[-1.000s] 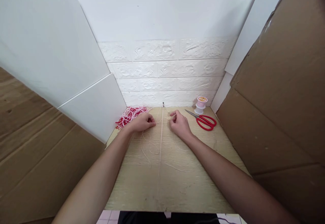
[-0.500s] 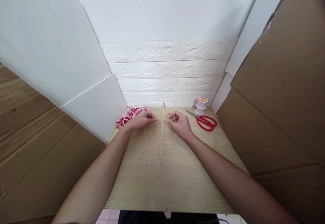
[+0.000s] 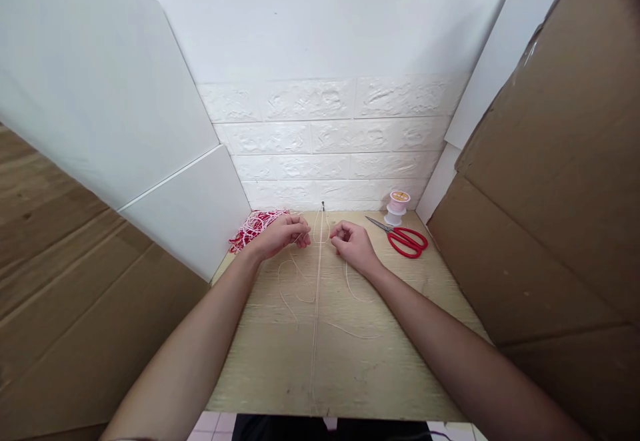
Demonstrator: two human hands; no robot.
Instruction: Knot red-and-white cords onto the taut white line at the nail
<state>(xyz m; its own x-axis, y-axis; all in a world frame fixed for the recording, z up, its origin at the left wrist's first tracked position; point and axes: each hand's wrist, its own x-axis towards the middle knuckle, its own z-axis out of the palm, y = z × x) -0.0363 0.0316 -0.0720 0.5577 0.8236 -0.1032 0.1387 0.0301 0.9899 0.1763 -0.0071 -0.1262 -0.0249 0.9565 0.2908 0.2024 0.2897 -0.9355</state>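
Note:
Pale cords (image 3: 317,294) run taut down the middle of the wooden board from a small dark nail (image 3: 323,205) at the back to the front edge. To their left, my left hand (image 3: 290,234) is closed, thumb against the fingers, on a thin cream cord. On the other side my right hand (image 3: 353,244) pinches the cord too, fingertips close to the taut strands. Between the hands the thin cord makes a small loop around the taut cords. Loose cord ends (image 3: 295,284) curl on the board below the left hand, and another hangs below the right.
Red-handled scissors (image 3: 407,241) lie at the back right, beside two stacked thread spools (image 3: 397,207). A tangle of red and white cord (image 3: 255,227) sits at the back left. Cardboard (image 3: 540,227) and white panels (image 3: 190,207) flank the board (image 3: 380,374); a white brick-patterned wall (image 3: 330,137) stands behind.
The cord stretched straight between my hands has become a rounded loop near the nail. My left fingers have shifted and spread slightly; my right hand has barely moved.

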